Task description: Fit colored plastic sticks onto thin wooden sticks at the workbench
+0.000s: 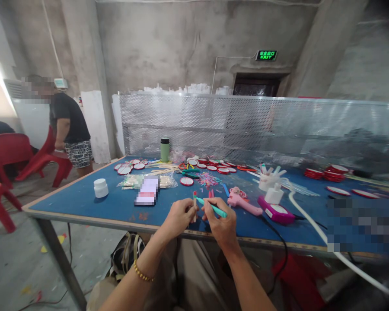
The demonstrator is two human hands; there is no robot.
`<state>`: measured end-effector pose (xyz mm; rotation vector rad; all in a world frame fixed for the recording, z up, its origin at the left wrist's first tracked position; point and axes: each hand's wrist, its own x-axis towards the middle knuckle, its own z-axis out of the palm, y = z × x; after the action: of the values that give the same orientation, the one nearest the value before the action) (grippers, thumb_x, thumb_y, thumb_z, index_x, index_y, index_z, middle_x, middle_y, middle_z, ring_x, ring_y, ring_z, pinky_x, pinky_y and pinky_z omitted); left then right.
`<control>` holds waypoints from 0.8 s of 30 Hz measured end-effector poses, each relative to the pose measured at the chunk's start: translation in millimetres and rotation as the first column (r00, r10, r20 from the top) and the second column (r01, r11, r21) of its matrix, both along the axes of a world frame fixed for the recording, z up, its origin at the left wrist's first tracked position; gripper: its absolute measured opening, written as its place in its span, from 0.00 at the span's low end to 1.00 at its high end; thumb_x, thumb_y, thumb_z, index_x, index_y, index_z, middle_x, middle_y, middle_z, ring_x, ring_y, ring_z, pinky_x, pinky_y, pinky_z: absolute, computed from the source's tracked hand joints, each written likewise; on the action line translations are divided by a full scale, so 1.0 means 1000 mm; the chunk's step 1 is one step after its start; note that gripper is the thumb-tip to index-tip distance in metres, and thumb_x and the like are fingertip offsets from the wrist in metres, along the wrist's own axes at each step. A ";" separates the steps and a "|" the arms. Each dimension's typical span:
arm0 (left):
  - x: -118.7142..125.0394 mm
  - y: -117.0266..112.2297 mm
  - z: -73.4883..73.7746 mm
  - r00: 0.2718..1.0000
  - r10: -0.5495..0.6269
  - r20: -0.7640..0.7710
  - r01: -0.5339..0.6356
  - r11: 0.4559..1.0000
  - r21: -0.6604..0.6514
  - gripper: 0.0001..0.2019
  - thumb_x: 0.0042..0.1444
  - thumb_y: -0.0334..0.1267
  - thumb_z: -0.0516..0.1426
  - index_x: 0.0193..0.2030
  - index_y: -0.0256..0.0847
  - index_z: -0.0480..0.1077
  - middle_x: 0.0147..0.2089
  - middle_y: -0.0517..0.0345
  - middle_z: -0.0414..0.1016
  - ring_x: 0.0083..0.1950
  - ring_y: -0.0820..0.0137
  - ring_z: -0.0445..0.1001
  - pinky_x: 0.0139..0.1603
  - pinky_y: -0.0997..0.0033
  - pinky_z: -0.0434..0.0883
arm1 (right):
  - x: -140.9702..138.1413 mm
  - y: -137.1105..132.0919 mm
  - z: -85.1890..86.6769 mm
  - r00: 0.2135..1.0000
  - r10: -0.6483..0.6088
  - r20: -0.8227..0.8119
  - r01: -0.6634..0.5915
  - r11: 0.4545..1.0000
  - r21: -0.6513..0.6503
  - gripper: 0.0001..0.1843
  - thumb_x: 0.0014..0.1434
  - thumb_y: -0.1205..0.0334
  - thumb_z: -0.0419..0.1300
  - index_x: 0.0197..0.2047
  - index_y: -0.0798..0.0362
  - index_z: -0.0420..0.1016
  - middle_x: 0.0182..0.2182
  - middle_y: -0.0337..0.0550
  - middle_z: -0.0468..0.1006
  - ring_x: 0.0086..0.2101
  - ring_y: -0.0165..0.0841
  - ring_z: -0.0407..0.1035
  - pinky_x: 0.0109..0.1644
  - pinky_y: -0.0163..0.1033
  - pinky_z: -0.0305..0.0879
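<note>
My left hand pinches a small wooden stick upright near the table's front edge; its upper end is coloured red and green. In my right hand is a teal marker pen, held like a writing tool. The pen's tip points at the stick's top; whether it touches I cannot tell. Just beyond my right hand lie a red pen, partly hidden, and a pink glue gun. A phone with a lit screen rests to the left of my hands.
On the blue table stand a white jar, a green bottle and a cup of sticks. Several red-rimmed discs lie behind. A purple device and white cable are on the right. A person stands left.
</note>
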<state>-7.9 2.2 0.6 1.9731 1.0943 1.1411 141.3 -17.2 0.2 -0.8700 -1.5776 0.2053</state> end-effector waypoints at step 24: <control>0.000 0.001 -0.002 1.000 0.011 -0.005 -0.011 1.000 0.012 0.14 0.60 0.39 0.49 0.24 0.38 0.66 0.21 0.60 0.71 0.24 0.74 0.66 0.29 0.77 0.60 | 0.000 0.000 0.001 1.000 0.001 -0.020 -0.001 1.000 0.013 0.09 0.64 0.59 0.57 0.33 0.52 0.72 0.25 0.35 0.76 0.19 0.26 0.70 0.26 0.30 0.69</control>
<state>-7.5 2.9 -1.1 1.9824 1.1047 1.1523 140.9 -17.4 0.9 -0.8547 -1.5589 0.2041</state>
